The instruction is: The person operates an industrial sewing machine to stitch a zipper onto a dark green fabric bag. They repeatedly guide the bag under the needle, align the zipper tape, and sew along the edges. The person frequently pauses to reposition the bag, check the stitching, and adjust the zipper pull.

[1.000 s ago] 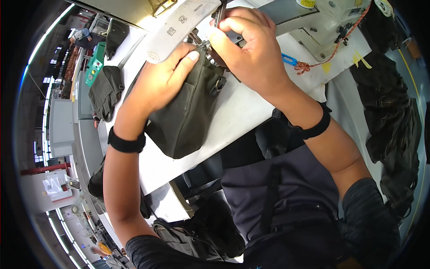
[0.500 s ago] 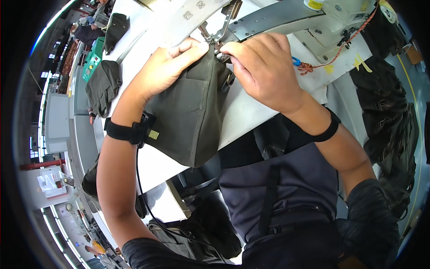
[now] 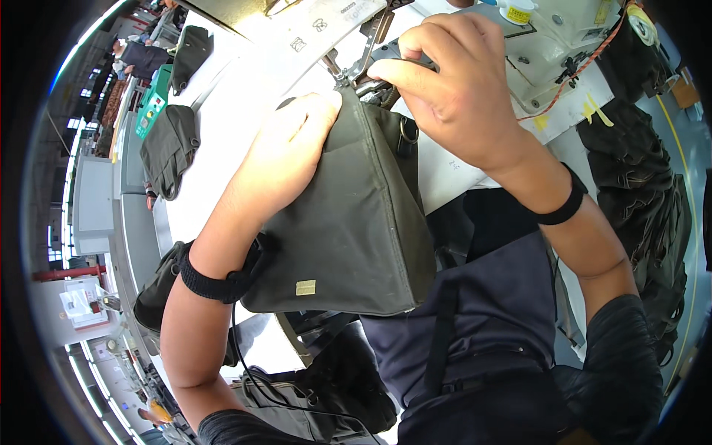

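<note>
The left hand [image 3: 293, 152] covers the olive fabric bag's [image 3: 337, 237] eleven-o'clock part; whether its fingers grip cannot be told. The bag sits mid-view, its twelve-o'clock corner at the presser foot [image 3: 340, 77]. It should handle light and supple, stiffer along the seam [image 3: 388, 191], a good hold. At one o'clock, the right hand [image 3: 456, 93] curls its fingers, their grip unclear.
</note>
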Demonstrator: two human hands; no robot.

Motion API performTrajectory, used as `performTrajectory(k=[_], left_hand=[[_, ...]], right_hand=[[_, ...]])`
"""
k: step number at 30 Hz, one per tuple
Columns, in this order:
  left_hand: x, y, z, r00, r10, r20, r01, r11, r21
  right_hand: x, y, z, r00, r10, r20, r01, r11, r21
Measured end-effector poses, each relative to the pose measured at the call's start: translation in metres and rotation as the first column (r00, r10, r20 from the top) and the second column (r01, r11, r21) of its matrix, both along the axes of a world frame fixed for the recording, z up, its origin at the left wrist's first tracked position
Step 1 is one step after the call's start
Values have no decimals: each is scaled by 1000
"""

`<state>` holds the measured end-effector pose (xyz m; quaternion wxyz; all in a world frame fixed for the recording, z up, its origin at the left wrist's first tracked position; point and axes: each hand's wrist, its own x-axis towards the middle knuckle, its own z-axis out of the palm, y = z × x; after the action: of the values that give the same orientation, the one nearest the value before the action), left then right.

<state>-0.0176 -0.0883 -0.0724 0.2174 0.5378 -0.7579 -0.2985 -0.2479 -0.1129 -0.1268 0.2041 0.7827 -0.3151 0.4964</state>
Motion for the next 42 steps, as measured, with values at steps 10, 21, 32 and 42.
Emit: performTrajectory(k=[10, 21, 32, 42], left_hand=[[21, -10, 24, 501, -39, 864, 668, 653, -358], [27, -54, -5, 940, 15, -341, 141, 892, 429], [45, -70, -16, 913, 34, -407, 187, 851, 490], [45, -68, -21, 897, -3, -443, 239, 845, 479]], right_hand=[[15, -20, -25, 931, 108, 350, -165, 977, 137], [41, -25, -15, 887, -66, 457, -50, 970, 236], [36, -24, -15, 919, 5, 395, -103, 968, 227], [43, -22, -17, 905, 20, 425, -87, 986, 139]])
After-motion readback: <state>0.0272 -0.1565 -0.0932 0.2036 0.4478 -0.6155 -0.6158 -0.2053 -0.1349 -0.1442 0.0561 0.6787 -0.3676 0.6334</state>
